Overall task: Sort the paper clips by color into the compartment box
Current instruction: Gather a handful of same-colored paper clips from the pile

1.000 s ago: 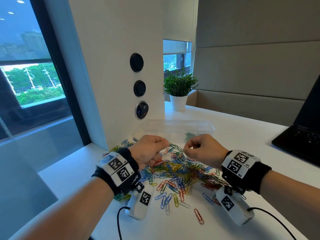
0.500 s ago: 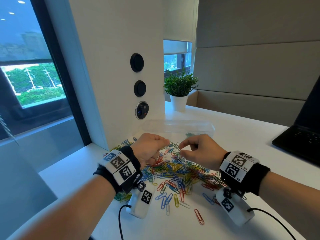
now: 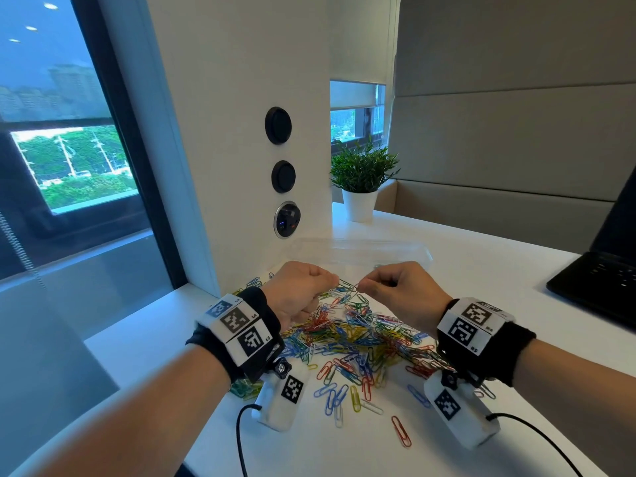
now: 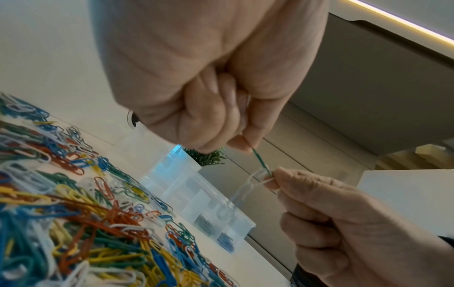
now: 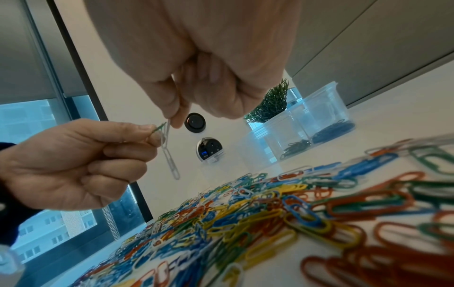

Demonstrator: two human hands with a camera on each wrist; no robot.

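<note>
A heap of mixed-colour paper clips (image 3: 354, 333) (image 4: 73, 213) (image 5: 245, 213) lies on the white table. Behind it stands the clear compartment box (image 3: 361, 251) (image 4: 196, 196) (image 5: 307, 124), with dark green clips in one compartment and blue ones in the neighbouring one. Above the heap, my left hand (image 3: 335, 281) (image 4: 248, 148) pinches a green clip (image 4: 260, 163) (image 5: 157, 128). That clip is hooked into a short chain of white clips (image 4: 243, 191) (image 5: 169, 155), which my right hand (image 3: 360, 287) (image 5: 172, 121) pinches at its top end. The chain hangs down freely.
A white wall panel with round sockets (image 3: 286, 220) rises just left of the box. A potted plant (image 3: 361, 177) stands at the back, and a black laptop (image 3: 599, 280) at the right. The table edge (image 3: 137, 325) runs close on the left. Loose clips (image 3: 401, 432) lie near me.
My right hand's fingertips have moved left, closer to the left hand's. Both hands stay raised over the far side of the heap, still pinching the linked clips.
</note>
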